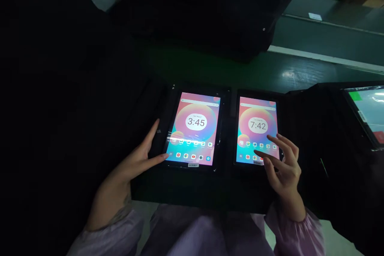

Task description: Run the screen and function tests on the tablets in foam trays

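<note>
Two lit tablets lie side by side on a dark surface. The left tablet (196, 122) shows a pink and blue home screen with the time 3:45. My left hand (139, 160) is beside its lower left corner, thumb and finger spread apart, the thumb tip at the screen's edge. On the right tablet (258, 126) a like home screen reads 7:42. Over its lower right part is my right hand (285, 164), fingers apart and bent, holding nothing. The forefinger is above the icons; whether it touches the glass I cannot tell. Small white labels sit at both lower edges.
Another lit screen (369, 112) with green and red patches stands at the far right. A black box-like shape (210, 16) rises behind the tablets. Green worktop (303, 70) shows at the back right, with a pale strip (324, 59) along it. Dark cloth-like material surrounds the tablets.
</note>
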Motion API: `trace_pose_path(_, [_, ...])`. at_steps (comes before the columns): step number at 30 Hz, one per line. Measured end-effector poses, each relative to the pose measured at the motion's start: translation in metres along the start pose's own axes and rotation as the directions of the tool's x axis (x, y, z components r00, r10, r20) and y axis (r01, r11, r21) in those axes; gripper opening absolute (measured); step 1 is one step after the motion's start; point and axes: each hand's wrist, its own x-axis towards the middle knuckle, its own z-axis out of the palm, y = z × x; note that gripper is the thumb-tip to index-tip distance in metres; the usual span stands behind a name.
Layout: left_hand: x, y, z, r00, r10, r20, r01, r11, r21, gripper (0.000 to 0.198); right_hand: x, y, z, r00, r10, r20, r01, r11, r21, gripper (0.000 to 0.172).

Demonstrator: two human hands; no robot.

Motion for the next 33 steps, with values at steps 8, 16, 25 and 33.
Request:
trace_pose_path(8, [-0.001,0.001,0.002,0.999,0.046,-0.002,-0.045,0.995,0.089,0.117,0.003,0.001,0.003,0.975,-0.091,0.201,0.083,0.995,0.048,0.019])
trace_pose_path(16, [-0.002,0.018,0.003,0.995,-0.074,-0.074,0.076,0.997,0.027,0.112,0.005,0.006,-0.008,0.995,-0.060,0.078,0.058,0.998,0.019,0.019])
trace_pose_path(25, [0.045,0.075,0.019,0.835,-0.223,-0.503,0.129,0.968,-0.215,0.050,0.034,0.052,-0.019,0.971,0.230,-0.061,-0.238,0.942,-0.236,0.029])
trace_pose_path(33, [0.058,0.086,0.029,0.715,-0.313,-0.625,0.256,0.949,-0.182,0.048,0.028,0.056,0.006,0.982,0.167,0.087,-0.137,0.949,-0.283,0.026])
